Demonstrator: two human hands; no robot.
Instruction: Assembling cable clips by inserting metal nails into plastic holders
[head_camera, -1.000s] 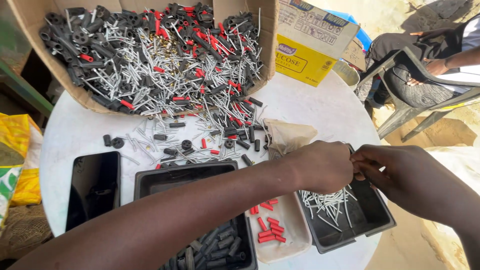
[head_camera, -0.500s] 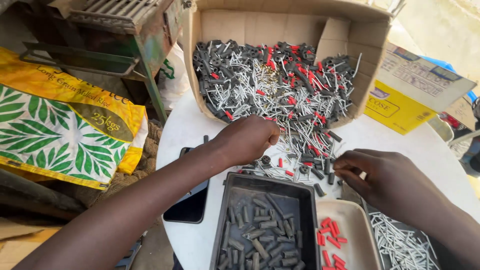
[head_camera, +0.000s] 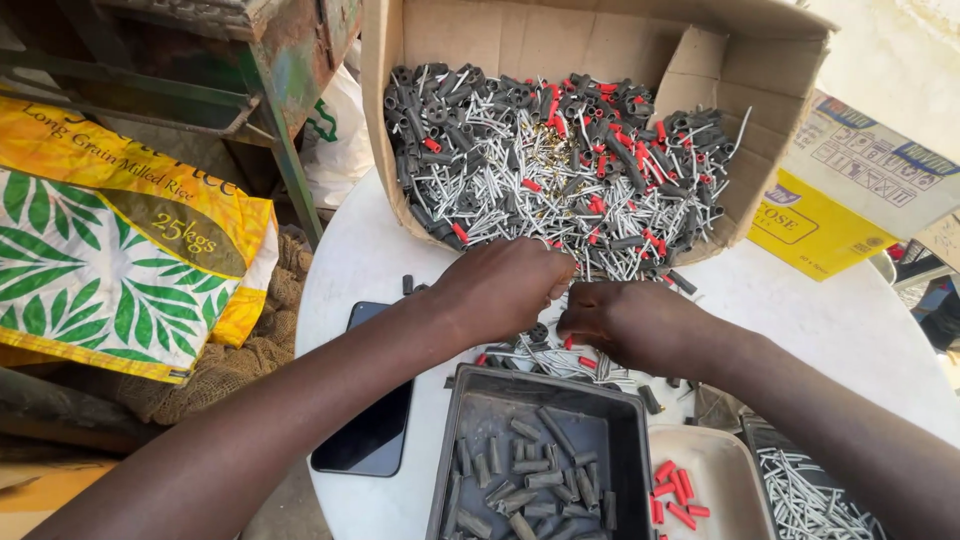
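A round white desk (head_camera: 830, 330) is filling the middle and right of the frame. A big yellow and green woven sack (head_camera: 110, 240) is leaning at the left edge, with a rusty metal frame (head_camera: 270, 90) standing above it in the upper left. An open cardboard box (head_camera: 590, 40) is lying on its side across the upper centre of the desk, and a heap of mixed parts (head_camera: 560, 170), grey plastic sleeves, red sleeves and thin silver pins, is spilling from its mouth toward the person. A yellow carton (head_camera: 820, 220) is sitting at the right edge, just beside the box.

At the bottom centre, a dark tray (head_camera: 610, 410) is holding grey sleeves only. Just to its right, a pale tray (head_camera: 730, 470) is holding a few red sleeves, and further to the lower right a third tray (head_camera: 760, 440) is holding silver pins. A black phone (head_camera: 375, 430) is lying flat on the desk, left of the dark tray and partly under the left forearm.

Both arms are reaching in from the bottom of the frame. The left hand (head_camera: 505, 290) is resting curled on the edge of the spilled heap, fingertips drawn together, though what they are pinching is hidden. The right hand (head_camera: 625, 325) is lying just beside it, nearly touching, its fingers bunched over a small scatter of loose pieces (head_camera: 540, 355) between the box and the dark tray; whether it is gripping anything cannot be told.
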